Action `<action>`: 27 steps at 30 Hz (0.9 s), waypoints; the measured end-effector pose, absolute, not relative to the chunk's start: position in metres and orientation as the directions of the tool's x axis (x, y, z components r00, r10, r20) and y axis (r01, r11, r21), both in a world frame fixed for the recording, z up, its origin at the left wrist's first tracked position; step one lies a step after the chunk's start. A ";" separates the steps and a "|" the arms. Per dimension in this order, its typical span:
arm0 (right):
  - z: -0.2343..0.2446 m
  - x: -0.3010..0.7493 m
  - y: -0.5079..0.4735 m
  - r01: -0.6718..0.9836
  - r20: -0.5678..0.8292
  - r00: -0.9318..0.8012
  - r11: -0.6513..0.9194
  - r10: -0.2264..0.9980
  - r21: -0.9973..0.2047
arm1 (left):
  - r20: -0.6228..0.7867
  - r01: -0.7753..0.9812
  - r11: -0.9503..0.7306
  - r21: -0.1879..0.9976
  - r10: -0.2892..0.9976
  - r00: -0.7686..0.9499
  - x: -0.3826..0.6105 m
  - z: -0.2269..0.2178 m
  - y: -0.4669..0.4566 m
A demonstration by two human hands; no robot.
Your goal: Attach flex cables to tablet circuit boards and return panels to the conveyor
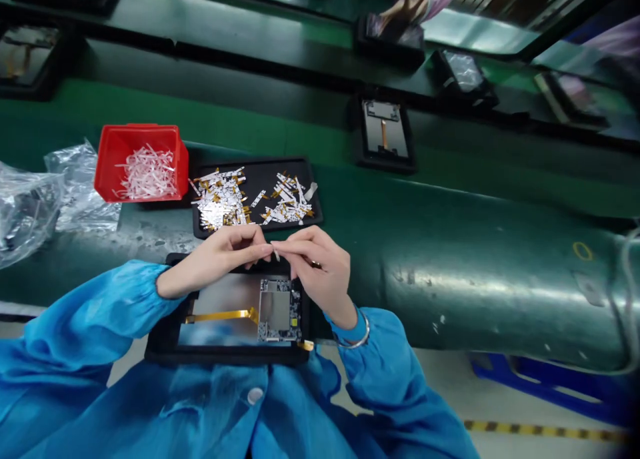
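Note:
My left hand (225, 255) and my right hand (317, 265) meet above an open tablet-like device in a black holder (165, 339). Both pinch a small pale strip (275, 252) between their fingertips. The device shows a metal back (220, 299), a circuit board (277, 310) and an orange flat cable (220, 316). Just beyond my hands lies a black tray (260, 172) scattered with several small silver and orange strips (220, 199). Both my arms wear blue sleeves.
A red bin (143, 139) of white strips stands at the left, beside crumpled clear plastic bags (30, 205). Another device in a holder (385, 135) lies on the green belt (500, 245). Farther off are more holders and another person's hand (407, 5).

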State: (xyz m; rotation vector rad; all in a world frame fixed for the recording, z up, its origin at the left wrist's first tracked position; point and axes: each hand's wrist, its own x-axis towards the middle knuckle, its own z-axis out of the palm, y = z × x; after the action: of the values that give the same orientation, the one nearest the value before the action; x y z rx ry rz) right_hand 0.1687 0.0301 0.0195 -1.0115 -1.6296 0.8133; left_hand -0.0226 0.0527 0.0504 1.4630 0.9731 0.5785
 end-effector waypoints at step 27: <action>-0.016 0.215 0.006 0.635 0.185 -0.515 0.517 0.837 -0.574 | 0.271 0.634 -0.535 0.558 0.840 0.470 -0.047 0.023 0.037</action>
State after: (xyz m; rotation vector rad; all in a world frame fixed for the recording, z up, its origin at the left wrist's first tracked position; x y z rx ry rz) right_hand 0.2146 0.0061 -0.0164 -1.2057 -2.3188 0.6167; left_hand -0.0472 0.0371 0.0229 2.3412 1.2381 0.7425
